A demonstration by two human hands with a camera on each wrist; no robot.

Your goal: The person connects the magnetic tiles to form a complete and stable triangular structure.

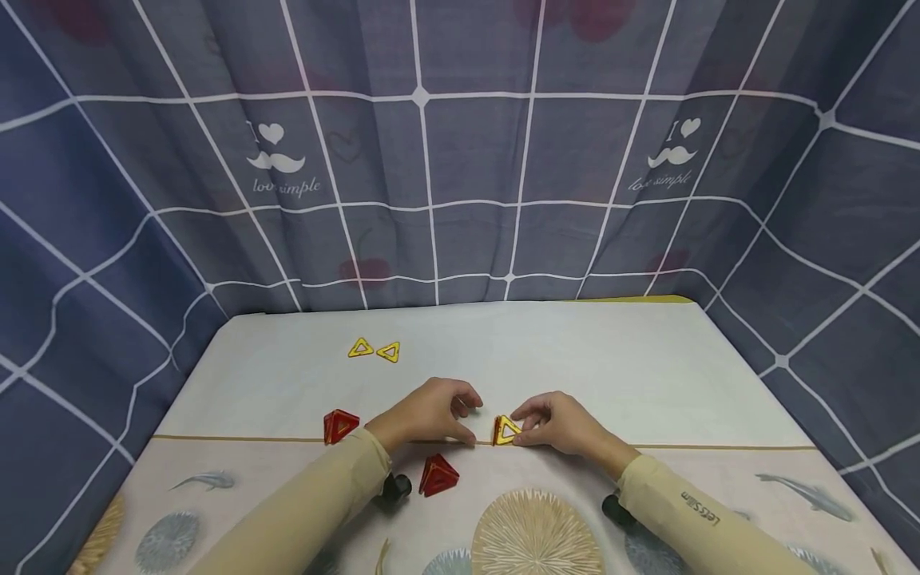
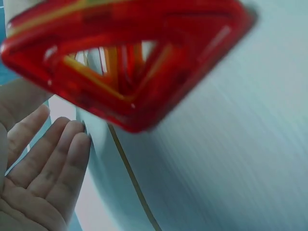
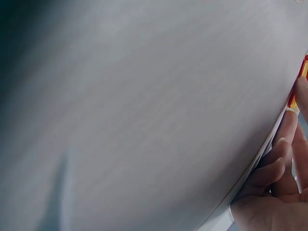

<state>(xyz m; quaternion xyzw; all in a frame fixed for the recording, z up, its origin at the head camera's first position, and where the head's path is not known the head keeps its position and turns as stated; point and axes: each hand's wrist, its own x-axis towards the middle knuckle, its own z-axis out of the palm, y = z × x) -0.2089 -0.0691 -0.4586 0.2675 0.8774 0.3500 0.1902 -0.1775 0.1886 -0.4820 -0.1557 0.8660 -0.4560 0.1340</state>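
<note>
My right hand (image 1: 564,423) pinches a yellow and red triangular frame piece (image 1: 501,431) between thumb and fingers, at the brown line across the table. At the edge of the right wrist view, the same piece (image 3: 304,72) shows only in part. My left hand (image 1: 434,411) is just left of it, fingers loosely bent and apart from the piece. In the left wrist view, that hand (image 2: 45,173) holds nothing, while a red triangular piece (image 2: 139,113) looms close to the camera. Two red pyramid-like pieces lie near the left forearm, one beyond it (image 1: 341,426) and one nearer (image 1: 438,477).
Farther back on the white tabletop (image 1: 611,359) lie two yellow triangular frames, one at left (image 1: 361,354) and another beside it (image 1: 396,352). A patterned cloth (image 1: 302,463) covers the near part. Dark checked curtains (image 1: 467,152) enclose the back and sides.
</note>
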